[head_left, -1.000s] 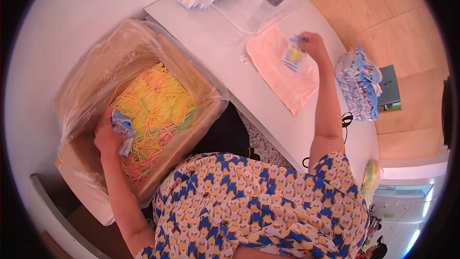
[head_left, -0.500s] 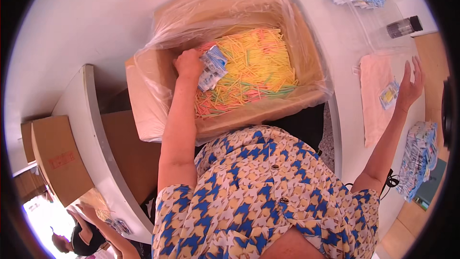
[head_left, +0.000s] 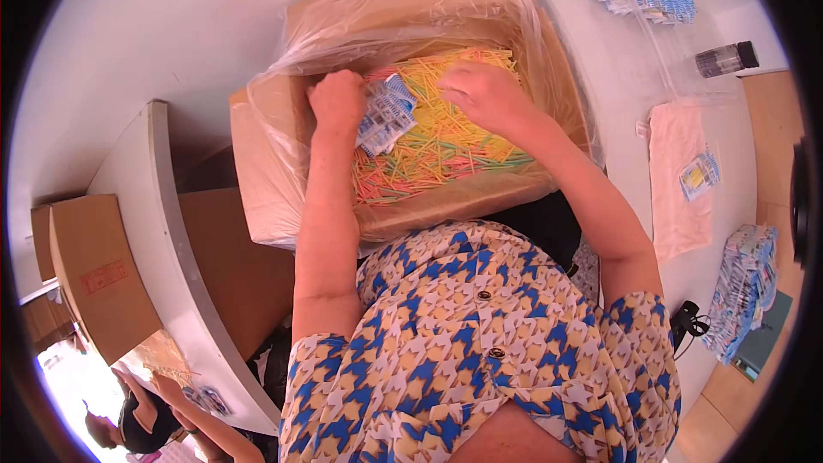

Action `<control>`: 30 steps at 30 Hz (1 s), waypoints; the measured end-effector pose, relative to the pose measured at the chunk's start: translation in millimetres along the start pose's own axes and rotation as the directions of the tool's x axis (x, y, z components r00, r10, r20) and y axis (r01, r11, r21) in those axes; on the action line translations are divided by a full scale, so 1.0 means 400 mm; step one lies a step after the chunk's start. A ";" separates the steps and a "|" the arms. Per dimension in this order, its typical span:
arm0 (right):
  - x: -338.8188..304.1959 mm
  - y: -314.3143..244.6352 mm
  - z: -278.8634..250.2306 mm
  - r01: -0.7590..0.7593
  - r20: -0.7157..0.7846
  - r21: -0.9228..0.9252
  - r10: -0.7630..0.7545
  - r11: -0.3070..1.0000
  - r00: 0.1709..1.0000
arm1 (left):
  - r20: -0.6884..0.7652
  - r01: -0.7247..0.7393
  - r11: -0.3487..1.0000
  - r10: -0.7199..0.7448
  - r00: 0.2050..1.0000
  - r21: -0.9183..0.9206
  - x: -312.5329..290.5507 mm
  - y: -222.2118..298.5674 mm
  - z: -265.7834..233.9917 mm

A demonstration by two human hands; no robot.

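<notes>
A large cardboard box (head_left: pixel 261 159) lined with clear plastic holds a heap of thin yellow, pink and green sticks (head_left: pixel 429 137). Inside its left part, my left hand (head_left: pixel 337 101) is closed at the edge of several blue-and-white printed packets (head_left: pixel 386 117), which lean over the sticks; its fingertips are partly hidden. My right hand (head_left: pixel 484 94) hovers over the heap just right of the packets. Its fingers are drawn together in a pinch, and anything between them is too small to make out.
To the right, one packet (head_left: pixel 699 175) lies on a pink cloth (head_left: pixel 673 231). Beyond are a clear tray (head_left: pixel 639 13) of packets, a dark-capped jar (head_left: pixel 727 60) and a packet stack (head_left: pixel 744 291). Another person (head_left: pixel 141 420) works at lower left, past a white partition edge (head_left: pixel 159 171) and cartons (head_left: pixel 103 274).
My right hand has swung left from above the pink cloth into the box, over the sticks. My left hand stays by the packets. The view has shifted slightly.
</notes>
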State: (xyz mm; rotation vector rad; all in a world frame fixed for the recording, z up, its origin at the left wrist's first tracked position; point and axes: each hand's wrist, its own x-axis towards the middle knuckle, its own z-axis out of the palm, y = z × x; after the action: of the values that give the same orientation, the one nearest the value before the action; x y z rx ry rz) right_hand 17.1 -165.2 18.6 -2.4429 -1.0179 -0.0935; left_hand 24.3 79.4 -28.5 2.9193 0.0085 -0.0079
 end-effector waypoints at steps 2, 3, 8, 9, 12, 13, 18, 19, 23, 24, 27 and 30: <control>0.048 -0.002 0.025 -0.058 -0.041 0.091 0.062 0.994 0.997 | -0.071 -0.070 0.997 0.068 0.995 -0.038 -0.005 0.022 -0.021; 0.069 -0.004 0.037 -0.104 -0.085 0.185 0.121 0.977 0.989 | -0.069 -0.127 0.919 0.109 0.992 -0.372 -0.005 0.030 -0.021; 0.137 0.014 -0.034 -0.139 0.081 0.150 0.128 0.979 0.988 | -0.070 -0.114 0.242 0.184 0.980 -0.964 -0.015 0.100 -0.033; 0.135 0.017 -0.042 -0.134 0.064 0.227 0.123 0.964 0.990 | -0.046 -0.108 0.399 0.163 0.986 -0.910 -0.012 0.091 -0.026; 0.088 0.045 -0.046 -0.550 0.382 0.389 0.414 0.739 0.826 | -0.035 -0.096 0.560 0.118 0.992 -0.823 -0.008 0.083 -0.015; 0.048 0.109 -0.029 -0.419 0.455 0.117 0.326 0.901 0.829 | -0.053 -0.111 0.587 0.115 0.992 -0.802 0.004 0.094 -0.022; -0.089 0.190 0.065 -0.077 0.440 -0.270 0.194 0.960 0.877 | -0.078 -0.085 0.248 0.037 0.996 -0.965 0.009 0.128 -0.029; -0.075 0.178 0.074 -0.117 0.412 -0.276 0.227 0.954 0.882 | -0.083 -0.092 0.213 0.055 0.995 -0.973 0.008 0.128 -0.028; -0.038 0.172 0.122 -0.132 0.414 -0.369 0.290 0.920 0.863 | -0.088 -0.098 0.280 0.048 0.995 -0.955 0.013 0.130 -0.029; -0.033 0.170 0.129 -0.128 0.416 -0.367 0.286 0.921 0.863 | -0.082 -0.091 0.280 0.045 0.996 -0.956 0.012 0.130 -0.028; -0.029 0.166 0.138 -0.055 0.466 -0.383 0.244 0.922 0.851 | -0.083 -0.089 0.294 0.031 0.996 -0.952 0.009 0.128 -0.039; -0.036 0.169 0.146 0.046 0.440 -0.378 0.136 0.925 0.887 | -0.079 -0.083 0.290 0.024 0.997 -0.953 0.004 0.131 -0.041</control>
State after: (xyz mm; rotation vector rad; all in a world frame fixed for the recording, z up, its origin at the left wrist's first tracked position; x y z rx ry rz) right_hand 46.0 -188.2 -64.0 -2.9270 -1.2297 0.3601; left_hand 26.3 31.9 -0.9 1.6434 -0.0594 0.0621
